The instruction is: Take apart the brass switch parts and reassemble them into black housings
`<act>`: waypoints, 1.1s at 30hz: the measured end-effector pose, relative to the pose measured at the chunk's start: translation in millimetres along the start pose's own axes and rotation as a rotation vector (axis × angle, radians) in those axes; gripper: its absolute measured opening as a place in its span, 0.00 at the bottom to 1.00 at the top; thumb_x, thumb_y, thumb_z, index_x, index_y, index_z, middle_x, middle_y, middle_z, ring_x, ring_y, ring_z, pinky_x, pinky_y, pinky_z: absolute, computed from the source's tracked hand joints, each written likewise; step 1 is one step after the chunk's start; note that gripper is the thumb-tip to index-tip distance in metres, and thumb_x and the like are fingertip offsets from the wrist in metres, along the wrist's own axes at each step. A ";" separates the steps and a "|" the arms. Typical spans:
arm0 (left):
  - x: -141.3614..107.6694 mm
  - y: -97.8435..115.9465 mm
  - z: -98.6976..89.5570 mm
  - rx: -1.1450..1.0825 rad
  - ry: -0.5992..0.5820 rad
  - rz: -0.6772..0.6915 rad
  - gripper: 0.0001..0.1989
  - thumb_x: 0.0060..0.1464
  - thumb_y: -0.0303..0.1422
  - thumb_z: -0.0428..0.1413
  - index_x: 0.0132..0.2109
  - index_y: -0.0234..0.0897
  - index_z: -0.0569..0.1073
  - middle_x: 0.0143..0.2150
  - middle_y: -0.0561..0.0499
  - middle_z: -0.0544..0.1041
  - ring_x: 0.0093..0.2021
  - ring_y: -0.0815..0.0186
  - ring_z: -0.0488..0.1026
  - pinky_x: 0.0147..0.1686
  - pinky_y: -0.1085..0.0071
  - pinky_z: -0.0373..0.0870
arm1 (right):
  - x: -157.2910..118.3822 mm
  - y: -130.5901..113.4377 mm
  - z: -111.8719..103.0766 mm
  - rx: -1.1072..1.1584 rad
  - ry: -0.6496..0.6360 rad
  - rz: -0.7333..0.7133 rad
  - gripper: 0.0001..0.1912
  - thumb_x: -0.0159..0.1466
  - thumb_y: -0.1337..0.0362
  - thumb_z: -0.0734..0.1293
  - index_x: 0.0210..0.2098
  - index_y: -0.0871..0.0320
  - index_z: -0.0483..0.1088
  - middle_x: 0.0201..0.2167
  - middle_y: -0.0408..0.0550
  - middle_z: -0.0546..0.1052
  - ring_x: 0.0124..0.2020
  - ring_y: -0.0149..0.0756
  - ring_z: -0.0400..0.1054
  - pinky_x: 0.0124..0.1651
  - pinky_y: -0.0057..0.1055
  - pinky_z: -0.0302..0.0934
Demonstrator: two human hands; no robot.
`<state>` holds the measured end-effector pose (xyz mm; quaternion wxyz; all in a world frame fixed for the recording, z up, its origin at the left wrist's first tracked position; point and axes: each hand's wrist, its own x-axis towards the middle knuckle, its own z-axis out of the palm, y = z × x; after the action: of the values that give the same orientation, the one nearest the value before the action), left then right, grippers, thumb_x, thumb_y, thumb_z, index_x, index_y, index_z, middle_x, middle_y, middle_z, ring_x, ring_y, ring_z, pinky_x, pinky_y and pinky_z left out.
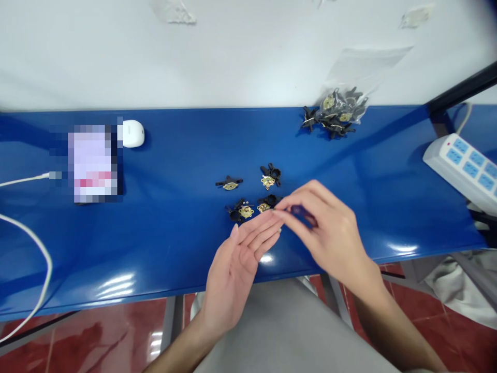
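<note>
black-gold parts [246, 211] near open left hand [235, 269] — pinched right hand [330, 233] touching it

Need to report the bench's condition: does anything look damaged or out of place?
Two ragged patches, left and right, mar the wall above the bench, like torn tape or peeling paint. A black part lies beside the bag, possibly spilled. Nothing else stands out.

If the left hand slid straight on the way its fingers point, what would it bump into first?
Probably the right hand, its fingertips right at those of the left hand, though depth is unclear.
</note>
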<state>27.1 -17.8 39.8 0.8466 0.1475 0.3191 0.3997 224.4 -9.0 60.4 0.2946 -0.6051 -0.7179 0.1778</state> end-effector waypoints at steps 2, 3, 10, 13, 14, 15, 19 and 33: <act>-0.2 -0.3 -0.2 0.016 -0.011 -0.009 0.31 0.83 0.44 0.39 0.68 0.33 0.81 0.72 0.40 0.80 0.77 0.47 0.70 0.80 0.49 0.60 | 15.2 11.6 0.2 -0.119 0.055 0.003 0.04 0.78 0.64 0.70 0.48 0.56 0.78 0.44 0.47 0.78 0.41 0.35 0.77 0.43 0.32 0.70; -0.5 -0.3 0.0 0.025 -0.012 -0.010 0.31 0.83 0.44 0.39 0.69 0.33 0.81 0.72 0.39 0.80 0.77 0.46 0.70 0.80 0.49 0.60 | 22.4 16.9 1.6 -0.146 0.058 0.010 0.05 0.78 0.64 0.69 0.48 0.56 0.78 0.45 0.47 0.78 0.41 0.35 0.77 0.42 0.32 0.69; -2.3 1.9 -0.8 0.054 0.004 0.013 0.31 0.83 0.42 0.38 0.69 0.31 0.80 0.72 0.38 0.80 0.76 0.45 0.71 0.79 0.48 0.62 | 49.5 31.7 19.8 -0.309 -0.035 -0.008 0.06 0.78 0.64 0.68 0.49 0.56 0.79 0.48 0.49 0.80 0.37 0.39 0.77 0.32 0.34 0.59; -1.7 2.9 -1.9 0.048 0.009 0.017 0.31 0.83 0.42 0.39 0.69 0.30 0.80 0.71 0.38 0.80 0.76 0.45 0.71 0.79 0.48 0.62 | 50.8 30.5 23.5 -0.349 -0.055 -0.011 0.07 0.79 0.63 0.67 0.49 0.56 0.79 0.48 0.49 0.79 0.36 0.38 0.76 0.31 0.35 0.56; -1.4 3.0 -2.1 0.047 0.010 0.016 0.31 0.83 0.42 0.39 0.69 0.31 0.80 0.71 0.38 0.80 0.76 0.45 0.71 0.79 0.48 0.62 | 50.8 30.2 24.0 -0.357 -0.058 -0.011 0.08 0.79 0.63 0.67 0.49 0.56 0.79 0.48 0.49 0.79 0.35 0.38 0.75 0.30 0.35 0.55; -1.2 3.0 -2.2 0.047 0.011 0.013 0.31 0.83 0.43 0.39 0.68 0.31 0.80 0.71 0.38 0.80 0.76 0.46 0.71 0.79 0.48 0.62 | 50.8 30.0 24.2 -0.363 -0.059 -0.012 0.08 0.79 0.63 0.67 0.50 0.56 0.79 0.48 0.49 0.79 0.35 0.37 0.75 0.30 0.35 0.55; -1.4 2.6 -2.5 0.049 0.005 0.003 0.31 0.83 0.43 0.39 0.68 0.31 0.81 0.71 0.38 0.80 0.76 0.46 0.71 0.79 0.48 0.62 | 50.8 30.6 23.5 -0.363 -0.054 -0.012 0.08 0.79 0.63 0.66 0.50 0.55 0.79 0.48 0.48 0.78 0.34 0.36 0.74 0.31 0.34 0.55; -2.3 3.2 -0.7 0.059 0.004 0.012 0.31 0.83 0.41 0.39 0.67 0.31 0.81 0.70 0.37 0.81 0.75 0.46 0.73 0.78 0.48 0.63 | 51.1 33.6 18.6 -0.178 -0.027 -0.009 0.09 0.79 0.62 0.66 0.48 0.52 0.80 0.47 0.48 0.80 0.41 0.39 0.75 0.41 0.37 0.65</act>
<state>23.7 -17.6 41.9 0.8388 0.1735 0.3317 0.3954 233.4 49.5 36.3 0.2306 -0.6233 -0.7375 0.1201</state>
